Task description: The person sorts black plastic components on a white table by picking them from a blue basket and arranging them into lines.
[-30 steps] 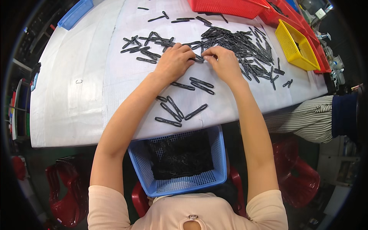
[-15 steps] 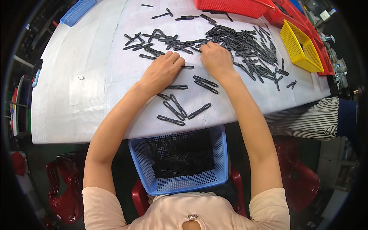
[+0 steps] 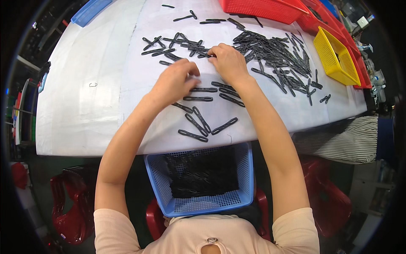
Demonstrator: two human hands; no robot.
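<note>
Several slim black strips with a long slot at each end lie about both hands on the white table (image 3: 84,114). My left hand (image 3: 175,80) hovers over the nearer strips, thumb and fingers apart and slightly blurred. Just below its fingertips is a level black strip (image 3: 205,89). Farther up, my right hand (image 3: 228,62) has its bent fingers closed at the end of a black strip in the loose cluster (image 3: 192,45); the fingertips partly hide it. To its right spreads the large heap of strips (image 3: 275,53). Separate strips (image 3: 196,123) lie fanned near the table edge.
Against my lap stands a blue mesh basket (image 3: 158,186) filled with black strips. A yellow basket (image 3: 338,70) and red baskets (image 3: 262,9) line the far right. Another blue basket (image 3: 90,12) is at the far left. Striped cloth (image 3: 338,142) hangs by the right edge.
My right hand has shifted left from the heap to the loose cluster. My left hand has lifted and its fingers have parted. More strips now lie in the group between my forearms.
</note>
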